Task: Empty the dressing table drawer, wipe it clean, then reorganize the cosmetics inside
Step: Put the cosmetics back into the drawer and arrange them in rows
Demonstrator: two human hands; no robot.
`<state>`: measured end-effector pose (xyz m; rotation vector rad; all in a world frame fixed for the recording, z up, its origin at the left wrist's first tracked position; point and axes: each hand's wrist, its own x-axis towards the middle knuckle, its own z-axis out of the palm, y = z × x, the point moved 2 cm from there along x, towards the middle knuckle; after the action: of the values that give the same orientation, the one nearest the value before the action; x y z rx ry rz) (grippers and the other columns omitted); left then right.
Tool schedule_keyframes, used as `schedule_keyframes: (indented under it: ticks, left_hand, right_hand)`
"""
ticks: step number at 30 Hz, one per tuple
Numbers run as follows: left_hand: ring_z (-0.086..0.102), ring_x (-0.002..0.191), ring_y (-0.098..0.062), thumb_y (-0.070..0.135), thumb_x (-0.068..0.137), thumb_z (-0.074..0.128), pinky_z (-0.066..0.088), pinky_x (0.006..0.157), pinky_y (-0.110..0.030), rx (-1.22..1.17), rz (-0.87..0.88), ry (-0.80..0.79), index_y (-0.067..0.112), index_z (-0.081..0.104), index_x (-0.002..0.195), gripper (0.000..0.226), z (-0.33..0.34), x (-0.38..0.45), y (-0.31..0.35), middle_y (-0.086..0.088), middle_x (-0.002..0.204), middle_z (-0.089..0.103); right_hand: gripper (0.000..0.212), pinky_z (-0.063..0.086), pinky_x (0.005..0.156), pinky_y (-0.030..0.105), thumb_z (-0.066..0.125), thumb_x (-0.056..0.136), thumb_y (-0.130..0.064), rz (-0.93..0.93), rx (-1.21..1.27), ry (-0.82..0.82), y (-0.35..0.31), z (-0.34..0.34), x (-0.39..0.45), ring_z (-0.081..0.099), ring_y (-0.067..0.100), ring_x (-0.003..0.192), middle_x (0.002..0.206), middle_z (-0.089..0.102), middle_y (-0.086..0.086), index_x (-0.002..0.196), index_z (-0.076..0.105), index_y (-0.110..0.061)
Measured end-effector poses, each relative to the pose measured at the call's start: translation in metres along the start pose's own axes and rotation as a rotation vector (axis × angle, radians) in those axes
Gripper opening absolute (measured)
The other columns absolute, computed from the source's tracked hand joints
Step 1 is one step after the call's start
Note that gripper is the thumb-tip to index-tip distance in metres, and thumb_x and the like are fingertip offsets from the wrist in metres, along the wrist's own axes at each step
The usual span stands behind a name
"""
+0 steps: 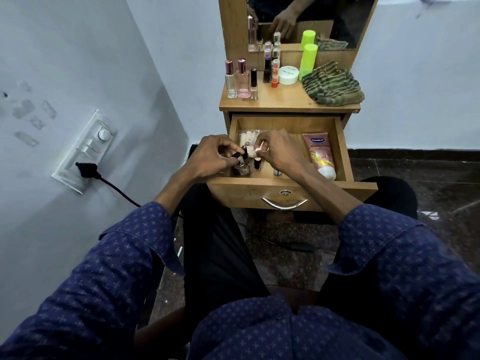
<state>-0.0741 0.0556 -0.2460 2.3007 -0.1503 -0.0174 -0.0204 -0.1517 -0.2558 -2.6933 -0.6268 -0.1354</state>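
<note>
Both hands over open drawer (342,149); left hand (207,159) grips small bottles (242,165); right hand (279,152) pinches what looks like white-capped bottle (257,151); pink tube (320,154) at drawer's right.

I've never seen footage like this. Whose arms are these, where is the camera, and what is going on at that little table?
No machine here: the camera sits on a person's head, looking down at their own arms. The left hand pinches a small black-capped bottle in the open drawer; the right hand pinches a small white item. A pink tube lies at the drawer's right. On the tabletop stand perfume bottles, a green can, a white jar and a striped cloth.
</note>
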Motion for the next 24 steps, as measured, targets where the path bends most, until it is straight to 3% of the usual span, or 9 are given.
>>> schedule_keyframes:
  ticks: [2,4,6,9,15,18,21,24]
  left_hand:
    - [0.065,0.081,-0.02,0.012,0.081,0.084,0.057,0.076,-0.037,-0.004,-0.018,0.005,0.023,0.084,0.101,0.022,-0.001,-0.002,-0.004,0.0,0.094,0.073]
    - [0.066,0.085,-0.027,0.012,0.081,0.085,0.059,0.079,-0.042,0.0,-0.033,0.004,0.022,0.084,0.1,0.022,-0.001,-0.003,-0.006,0.0,0.093,0.073]
    - [0.066,0.084,-0.023,0.009,0.08,0.085,0.059,0.082,-0.041,0.004,-0.047,-0.01,0.022,0.084,0.1,0.024,0.0,-0.003,-0.006,0.003,0.093,0.073]
    - [0.064,0.082,-0.012,0.006,0.079,0.084,0.06,0.084,-0.039,0.009,-0.049,-0.02,0.021,0.084,0.099,0.026,0.002,-0.003,-0.004,0.007,0.092,0.074]
    - [0.067,0.082,-0.011,0.01,0.077,0.086,0.06,0.084,-0.037,0.049,-0.034,-0.036,0.019,0.084,0.1,0.024,0.007,-0.001,-0.002,0.005,0.096,0.076]
    - [0.07,0.083,-0.015,0.012,0.077,0.087,0.059,0.078,-0.029,0.07,-0.016,-0.05,0.018,0.084,0.098,0.023,0.012,0.002,0.003,0.003,0.096,0.077]
    - [0.067,0.076,-0.008,0.018,0.077,0.089,0.054,0.07,-0.02,0.117,0.015,-0.043,0.019,0.083,0.097,0.021,0.021,0.008,0.012,0.005,0.09,0.075]
    - [0.066,0.073,-0.004,0.026,0.077,0.09,0.055,0.068,-0.025,0.221,0.064,-0.085,0.02,0.083,0.096,0.022,0.034,0.015,0.024,0.008,0.087,0.074]
  right_hand:
    - [0.019,0.047,0.055,0.022,0.081,0.09,-0.035,0.018,0.039,-0.015,-0.002,0.003,0.002,0.072,0.014,0.078,0.088,0.075,-0.007,0.105,0.075,-0.027]
    - [0.018,0.059,0.066,0.032,0.083,0.088,-0.031,0.04,0.088,-0.033,-0.004,0.007,0.005,0.073,0.015,0.079,0.087,0.075,-0.006,0.103,0.075,-0.026]
    - [0.019,0.062,0.071,0.039,0.085,0.086,-0.025,0.049,0.121,-0.042,-0.006,0.011,0.007,0.073,0.018,0.08,0.088,0.075,-0.004,0.102,0.075,-0.026]
    - [0.019,0.062,0.074,0.041,0.085,0.085,-0.016,0.057,0.143,-0.044,-0.007,0.015,0.01,0.073,0.022,0.083,0.092,0.075,-0.001,0.101,0.075,-0.023]
    - [0.021,0.059,0.077,0.04,0.087,0.083,-0.022,0.049,0.104,-0.076,-0.001,0.014,0.006,0.071,0.023,0.09,0.098,0.075,0.002,0.099,0.074,-0.023]
    - [0.018,0.059,0.074,0.036,0.087,0.082,-0.023,0.04,0.047,-0.097,0.007,0.01,0.0,0.071,0.021,0.085,0.093,0.075,-0.001,0.095,0.075,-0.026]
    - [0.021,0.052,0.076,0.031,0.089,0.08,-0.03,0.078,0.032,-0.082,0.016,0.003,-0.004,0.07,0.016,0.083,0.091,0.075,-0.007,0.097,0.077,-0.03]
    - [0.02,0.047,0.073,0.03,0.09,0.08,-0.029,0.049,0.055,-0.142,0.024,-0.008,-0.009,0.071,0.012,0.083,0.088,0.076,-0.01,0.096,0.079,-0.029]
